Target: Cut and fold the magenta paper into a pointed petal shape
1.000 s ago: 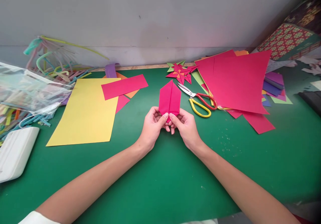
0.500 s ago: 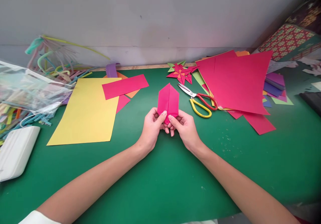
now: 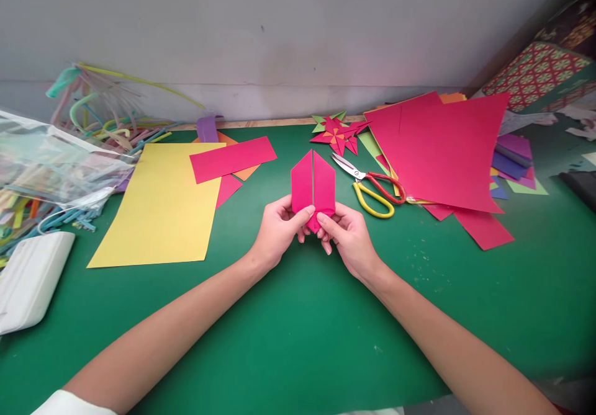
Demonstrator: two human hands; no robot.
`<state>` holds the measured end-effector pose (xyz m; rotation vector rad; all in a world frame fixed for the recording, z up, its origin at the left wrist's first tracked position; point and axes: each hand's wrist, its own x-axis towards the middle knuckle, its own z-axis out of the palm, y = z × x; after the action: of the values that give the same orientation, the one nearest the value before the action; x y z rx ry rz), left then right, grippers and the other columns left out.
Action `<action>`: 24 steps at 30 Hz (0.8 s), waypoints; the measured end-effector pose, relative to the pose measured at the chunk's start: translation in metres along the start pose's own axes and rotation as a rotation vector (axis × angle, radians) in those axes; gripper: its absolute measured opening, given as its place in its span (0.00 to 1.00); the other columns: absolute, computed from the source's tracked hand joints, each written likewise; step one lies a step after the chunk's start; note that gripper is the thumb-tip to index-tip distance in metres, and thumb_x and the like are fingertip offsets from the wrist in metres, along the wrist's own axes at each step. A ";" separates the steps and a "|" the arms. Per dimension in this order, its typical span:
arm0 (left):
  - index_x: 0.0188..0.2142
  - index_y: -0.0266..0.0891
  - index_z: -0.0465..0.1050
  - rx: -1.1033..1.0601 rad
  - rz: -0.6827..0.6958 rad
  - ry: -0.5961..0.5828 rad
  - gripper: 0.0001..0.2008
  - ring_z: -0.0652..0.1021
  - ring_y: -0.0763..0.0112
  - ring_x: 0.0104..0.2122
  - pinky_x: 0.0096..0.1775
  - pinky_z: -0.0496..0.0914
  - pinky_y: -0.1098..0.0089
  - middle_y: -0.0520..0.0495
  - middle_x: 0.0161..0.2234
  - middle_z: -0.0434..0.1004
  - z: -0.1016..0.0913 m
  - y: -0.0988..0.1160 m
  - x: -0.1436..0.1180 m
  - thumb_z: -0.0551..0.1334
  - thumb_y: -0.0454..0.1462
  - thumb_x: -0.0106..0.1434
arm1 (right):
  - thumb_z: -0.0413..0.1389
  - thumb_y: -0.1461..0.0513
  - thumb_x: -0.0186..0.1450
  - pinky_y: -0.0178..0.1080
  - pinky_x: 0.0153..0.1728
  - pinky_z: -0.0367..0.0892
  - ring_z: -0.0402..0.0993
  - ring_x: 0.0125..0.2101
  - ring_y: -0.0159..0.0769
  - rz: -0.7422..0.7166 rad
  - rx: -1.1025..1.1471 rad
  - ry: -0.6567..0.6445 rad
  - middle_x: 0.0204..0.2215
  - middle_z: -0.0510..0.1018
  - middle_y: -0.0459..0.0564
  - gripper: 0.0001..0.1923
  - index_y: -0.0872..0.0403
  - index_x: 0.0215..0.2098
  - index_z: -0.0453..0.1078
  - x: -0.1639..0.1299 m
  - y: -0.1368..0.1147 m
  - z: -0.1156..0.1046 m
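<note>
Pointing away: folded pink paper (image 3: 313,182)

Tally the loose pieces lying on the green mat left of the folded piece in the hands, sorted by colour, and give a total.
Yellow sheet: 1
Pink strip and pink scrap: 2
Orange scrap, mostly covered: 1
Purple piece: 1
Total: 5
Both the left hand and right hand pinch the folded pink paper.

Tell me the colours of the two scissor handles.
On the scissors, one handle loop is red and the other yellow; the head view shows them, right of the folded pink paper.
</note>
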<state>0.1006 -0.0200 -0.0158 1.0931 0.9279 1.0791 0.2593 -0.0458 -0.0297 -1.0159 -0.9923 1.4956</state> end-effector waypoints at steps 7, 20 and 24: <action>0.36 0.36 0.76 -0.087 -0.079 0.042 0.14 0.72 0.76 0.22 0.20 0.63 0.76 0.51 0.25 0.75 0.005 -0.004 -0.004 0.72 0.46 0.63 | 0.65 0.53 0.68 0.31 0.15 0.64 0.66 0.19 0.29 -0.040 -0.042 0.000 0.23 0.75 0.43 0.12 0.53 0.42 0.79 0.000 0.002 -0.001; 0.37 0.36 0.79 0.000 -0.023 0.113 0.13 0.69 0.77 0.22 0.21 0.61 0.75 0.50 0.28 0.75 0.007 -0.004 -0.006 0.71 0.45 0.64 | 0.65 0.50 0.68 0.32 0.14 0.63 0.64 0.17 0.29 0.009 -0.074 -0.005 0.22 0.74 0.43 0.15 0.54 0.40 0.78 0.000 0.002 0.000; 0.37 0.37 0.78 0.004 -0.007 0.136 0.13 0.70 0.76 0.21 0.21 0.61 0.74 0.51 0.26 0.76 0.008 -0.004 -0.008 0.71 0.45 0.65 | 0.67 0.49 0.66 0.31 0.15 0.63 0.65 0.18 0.29 0.063 -0.026 -0.015 0.22 0.75 0.44 0.17 0.54 0.38 0.78 -0.001 0.000 0.004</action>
<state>0.1071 -0.0302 -0.0174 1.0284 1.0413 1.1572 0.2557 -0.0471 -0.0283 -1.0647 -1.0002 1.5477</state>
